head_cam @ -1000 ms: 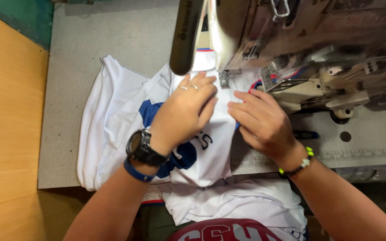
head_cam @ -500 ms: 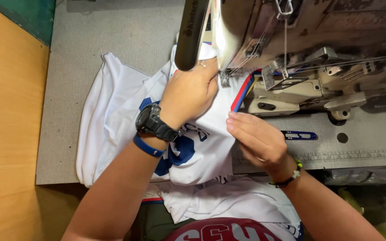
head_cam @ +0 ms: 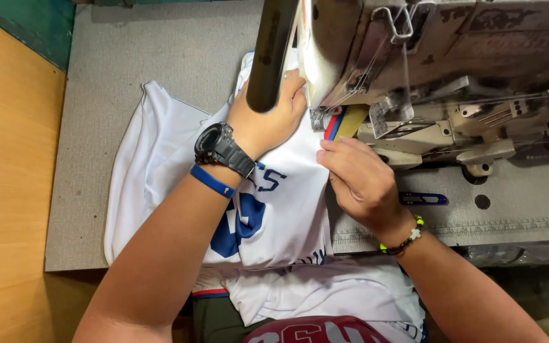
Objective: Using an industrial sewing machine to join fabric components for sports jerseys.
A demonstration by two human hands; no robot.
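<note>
A grey counter (head_cam: 160,57) is seen beside an orange wooden surface (head_cam: 7,190), and on it a white jersey (head_cam: 160,165) with blue lettering is spread, its lower part hanging over the near edge. The left hand (head_cam: 265,121), bearing a black wristwatch (head_cam: 220,147) and a blue band (head_cam: 213,181), is laid flat with fingers together on the jersey; compared with half a second ago it has been pushed further up, its fingertips now tucked beneath the dark bar (head_cam: 271,54) at the sewing machine (head_cam: 452,70). The red-and-blue trim (head_cam: 333,125) is now fed closer under the presser foot. The right hand (head_cam: 360,181), with a beaded bracelet (head_cam: 405,238), is pinched shut on the jersey's edge just below the trim, having been moved upward. Blue snips (head_cam: 424,199) lie on the machine bed.
</note>
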